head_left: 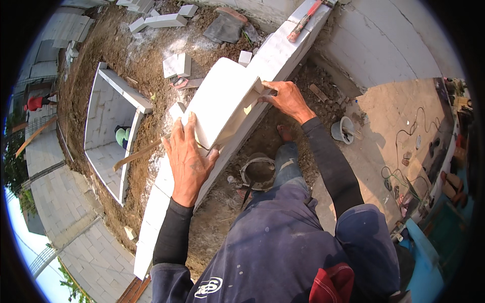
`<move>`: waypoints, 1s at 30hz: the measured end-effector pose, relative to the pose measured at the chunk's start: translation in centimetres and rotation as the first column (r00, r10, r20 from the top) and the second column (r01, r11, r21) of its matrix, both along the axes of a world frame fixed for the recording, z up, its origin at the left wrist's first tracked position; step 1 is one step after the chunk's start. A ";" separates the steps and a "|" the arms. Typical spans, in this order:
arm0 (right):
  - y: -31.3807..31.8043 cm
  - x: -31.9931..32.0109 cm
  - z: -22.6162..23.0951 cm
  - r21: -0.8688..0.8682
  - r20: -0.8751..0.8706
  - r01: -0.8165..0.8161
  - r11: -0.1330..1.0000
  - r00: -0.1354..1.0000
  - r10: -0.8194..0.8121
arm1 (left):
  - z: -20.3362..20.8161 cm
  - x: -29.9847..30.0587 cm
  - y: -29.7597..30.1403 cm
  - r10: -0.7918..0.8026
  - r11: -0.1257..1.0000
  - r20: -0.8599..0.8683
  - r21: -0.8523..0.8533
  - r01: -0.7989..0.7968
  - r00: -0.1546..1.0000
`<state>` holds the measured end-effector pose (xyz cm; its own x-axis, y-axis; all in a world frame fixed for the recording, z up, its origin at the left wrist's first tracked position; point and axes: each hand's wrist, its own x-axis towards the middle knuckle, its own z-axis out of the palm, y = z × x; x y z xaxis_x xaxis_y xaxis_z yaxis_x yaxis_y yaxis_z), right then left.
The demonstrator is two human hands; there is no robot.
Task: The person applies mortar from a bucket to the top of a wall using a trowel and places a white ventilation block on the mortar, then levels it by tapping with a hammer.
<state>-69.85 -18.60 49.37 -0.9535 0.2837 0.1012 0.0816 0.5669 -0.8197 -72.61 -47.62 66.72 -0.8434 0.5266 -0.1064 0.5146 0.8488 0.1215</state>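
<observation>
A large white building block (pixel 222 98) stands on top of a low white block wall (pixel 273 55), its side towards me in shade. My left hand (pixel 189 159) grips the near left end, fingers spread on the outer face and thumb at the bottom corner. At the other end my right hand (pixel 288 100) clasps the edge, its thumb and fingers bent round the corner. What the fingertips press on there is partly hidden. A red-handled tool (pixel 304 21) lies on the wall beyond the block. Beside the block, on the dirt, rests another tool with red on it (pixel 181 82).
Below me stand a bucket of grey mix (pixel 258 171) and a pale bucket (pixel 343 130). Block offcuts (pixel 177 65) and a wood strip (pixel 139 154) lie beyond the wall. A block-lined pit (pixel 108 118) holds a person. Cables (pixel 404 146) cross the right-hand floor.
</observation>
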 end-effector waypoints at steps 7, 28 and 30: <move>14.1 -4.3 -2.0 -0.344 0.043 0.519 0.782 0.841 -0.539 | 0.3 0.1 0.4 0.018 1.000 0.015 0.018 -0.019 1.000; 21.8 -9.8 -3.6 -0.329 0.399 0.725 0.605 0.687 -0.607 | -0.2 -0.3 -0.2 0.029 0.992 -0.004 0.121 -0.028 1.000; 20.2 -6.0 -2.9 -0.350 0.364 0.707 0.614 0.707 -0.606 | -0.1 -0.3 0.1 0.023 0.993 -0.013 0.112 -0.021 1.000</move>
